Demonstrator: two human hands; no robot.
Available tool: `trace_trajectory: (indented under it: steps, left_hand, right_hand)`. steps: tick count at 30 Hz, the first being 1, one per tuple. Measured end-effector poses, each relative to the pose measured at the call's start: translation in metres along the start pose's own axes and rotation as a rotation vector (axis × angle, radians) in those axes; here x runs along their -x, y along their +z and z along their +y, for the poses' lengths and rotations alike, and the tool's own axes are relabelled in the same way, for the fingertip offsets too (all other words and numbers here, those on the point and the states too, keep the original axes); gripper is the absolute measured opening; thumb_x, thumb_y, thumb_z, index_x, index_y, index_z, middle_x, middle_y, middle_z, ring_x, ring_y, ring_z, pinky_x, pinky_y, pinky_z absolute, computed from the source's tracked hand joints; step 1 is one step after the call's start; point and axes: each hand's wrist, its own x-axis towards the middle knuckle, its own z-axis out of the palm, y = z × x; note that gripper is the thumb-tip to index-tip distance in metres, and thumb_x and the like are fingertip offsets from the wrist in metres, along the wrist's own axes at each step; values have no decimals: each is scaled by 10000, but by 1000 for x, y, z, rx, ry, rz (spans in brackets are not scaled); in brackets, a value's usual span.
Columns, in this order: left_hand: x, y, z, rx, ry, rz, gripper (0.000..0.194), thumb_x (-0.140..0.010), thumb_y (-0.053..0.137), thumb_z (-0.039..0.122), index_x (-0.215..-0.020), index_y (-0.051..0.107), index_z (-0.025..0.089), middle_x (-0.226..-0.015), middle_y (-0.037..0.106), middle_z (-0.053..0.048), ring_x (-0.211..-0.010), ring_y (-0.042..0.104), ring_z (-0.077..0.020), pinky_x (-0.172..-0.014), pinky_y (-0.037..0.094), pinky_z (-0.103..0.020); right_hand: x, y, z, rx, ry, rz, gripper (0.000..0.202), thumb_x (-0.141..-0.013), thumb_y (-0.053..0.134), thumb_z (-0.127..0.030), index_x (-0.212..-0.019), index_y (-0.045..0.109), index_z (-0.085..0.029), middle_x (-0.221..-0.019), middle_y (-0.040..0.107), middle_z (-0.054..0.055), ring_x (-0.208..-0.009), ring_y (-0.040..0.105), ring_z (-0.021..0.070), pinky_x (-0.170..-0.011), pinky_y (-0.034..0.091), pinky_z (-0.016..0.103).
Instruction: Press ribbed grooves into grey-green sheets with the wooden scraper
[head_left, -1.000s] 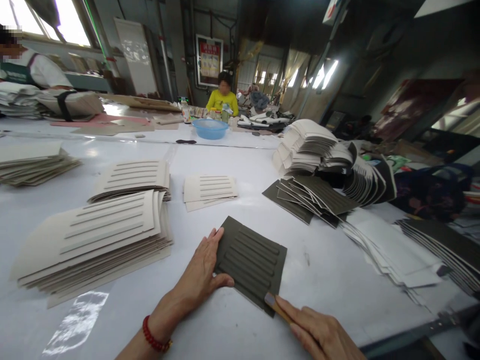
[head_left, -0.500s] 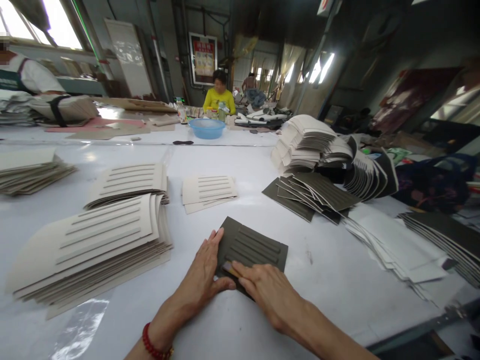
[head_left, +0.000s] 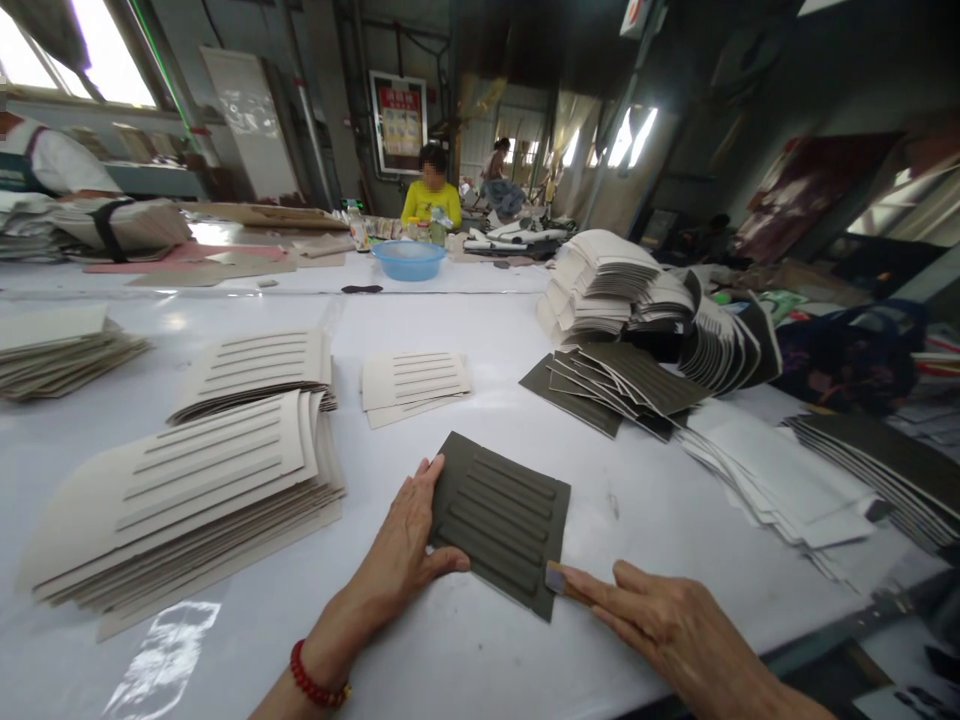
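Observation:
A dark grey-green panel (head_left: 501, 520) with several raised parallel ridges lies flat on the white table (head_left: 480, 650) in front of me. My left hand (head_left: 409, 535) rests along its left edge, fingers stretched out and thumb spread at the near side. A red bead bracelet (head_left: 315, 680) circles the left wrist. Between the fingers of my right hand (head_left: 667, 620) is a small flat tool (head_left: 568, 582), tan with a greyish tip. That tip is at the panel's near right edge; contact cannot be made out.
At left stand stacks of pale ribbed sheets (head_left: 202, 470), and a smaller pile (head_left: 415, 380) lies beyond my panel. Dark ribbed panels (head_left: 637, 380) and white sheets (head_left: 780, 470) spread out at right. Farther back are a blue basin (head_left: 409, 262) and a person in yellow (head_left: 431, 200).
My right hand has moved right with the tool, from the panel's near left part to its right edge. The ridges now show fully. My left hand has stayed nearly in place.

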Motion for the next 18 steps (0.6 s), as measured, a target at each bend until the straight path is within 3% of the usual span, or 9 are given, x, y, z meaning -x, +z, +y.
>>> trace_trajectory:
  steps: [4, 9, 12, 14, 18]
  left_hand:
    - [2, 0, 0, -15, 8, 1, 1097, -815, 750, 301, -1521, -88, 337, -1605, 171, -148, -1478, 125, -336, -1177, 154, -612]
    - [1, 0, -1, -18, 16, 2, 1155, -784, 778, 279, -1520, -111, 325, -1606, 161, -156, -1475, 124, -345, -1173, 166, -617]
    - [0, 1, -2, -13, 14, 16, 1176, -765, 787, 245, -1522, -111, 317, -1609, 155, -152, -1476, 122, -344, -1177, 161, -611]
    - [0, 2, -2, -13, 15, 22, 1188, -749, 796, 229, -1524, -101, 313, -1612, 141, -152, -1477, 120, -342, -1182, 162, -600]
    - [1, 1, -3, -13, 6, 16, 1186, -749, 802, 256, -1524, -95, 311, -1612, 131, -158, -1476, 138, -333, -1184, 184, -582]
  right_hand:
    - [-10, 6, -3, 90, -135, -91, 397, -1011, 417, -266, -1372, 529, -386, -790, 629, -21, -586, 619, 100, -554, 482, 175]
    - [-67, 9, -27, 263, -327, -213, 387, -1003, 454, -223, -1372, 513, -323, -812, 637, -13, -593, 603, 120, -515, 416, 223]
    - [-105, 18, -48, 248, -288, -261, 315, -997, 490, -262, -1304, 559, -262, -828, 643, 2, -624, 603, 127, -556, 452, 235]
    - [-125, 22, -61, 188, -231, -256, 285, -976, 545, -310, -1237, 582, -201, -964, 653, 34, -754, 632, 147, -673, 524, 289]
    - [-133, 17, -71, 131, -199, -212, 335, -953, 584, -375, -1226, 577, -182, -1183, 612, 77, -969, 631, 204, -819, 549, 399]
